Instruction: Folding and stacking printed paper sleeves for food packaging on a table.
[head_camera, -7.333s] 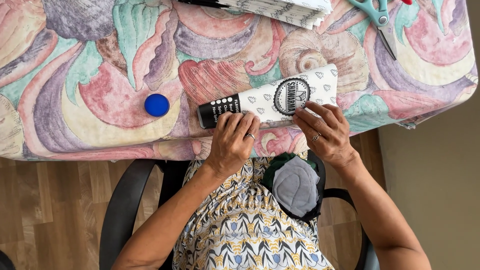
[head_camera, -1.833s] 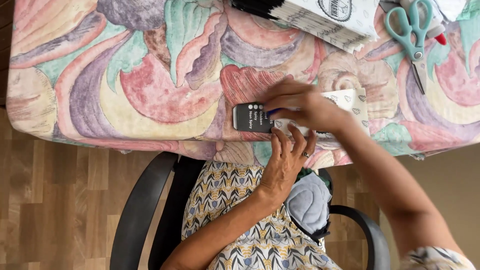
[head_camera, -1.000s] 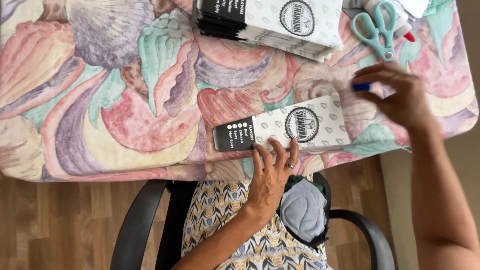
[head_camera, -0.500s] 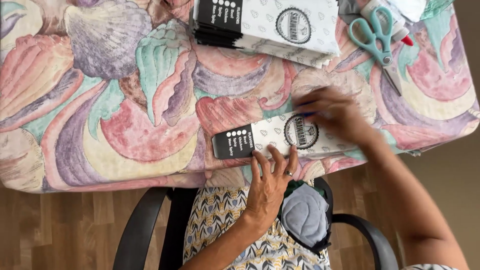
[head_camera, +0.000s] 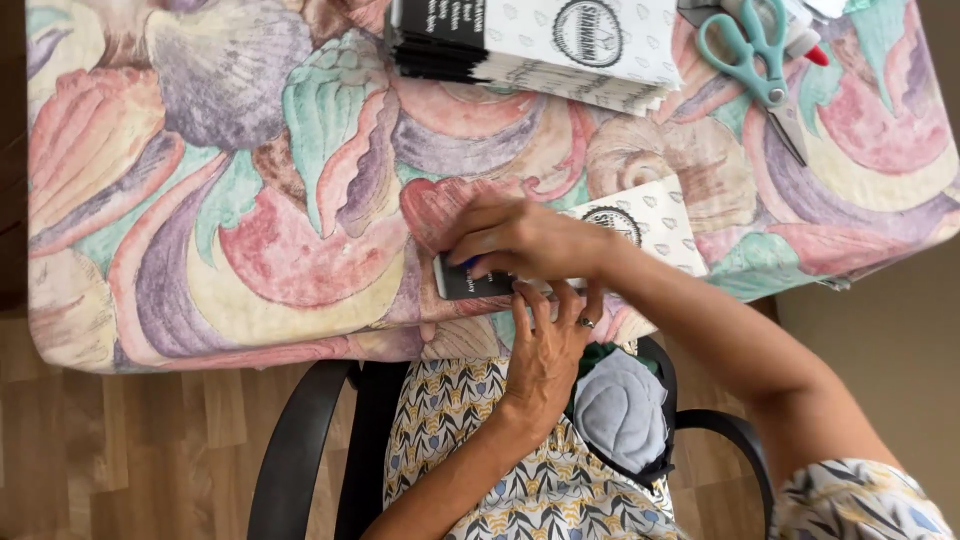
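A flat white paper bag (head_camera: 668, 225) with a black end (head_camera: 480, 285) and a round dark logo lies near the front edge of the table. My right hand (head_camera: 520, 238) reaches across to the left and rests over the black end. Its fingers are pinched on a small blue object (head_camera: 469, 264), mostly hidden. My left hand (head_camera: 548, 335), with a ring on one finger, presses flat on the bag's near edge, fingers spread, just below the right hand.
A stack of like bags (head_camera: 530, 45) lies at the back of the table. Teal scissors (head_camera: 752, 55) and a white tube with a red cap (head_camera: 808, 45) lie back right. The shell-patterned cloth (head_camera: 220, 220) covers the table. Black chair arms (head_camera: 295, 450) flank my lap, where a grey cloth bundle (head_camera: 622, 412) sits.
My right hand came back from the table's right side with the blue object. It has slid left along the bag from the logo to the black end. The left hand stays on the near edge.
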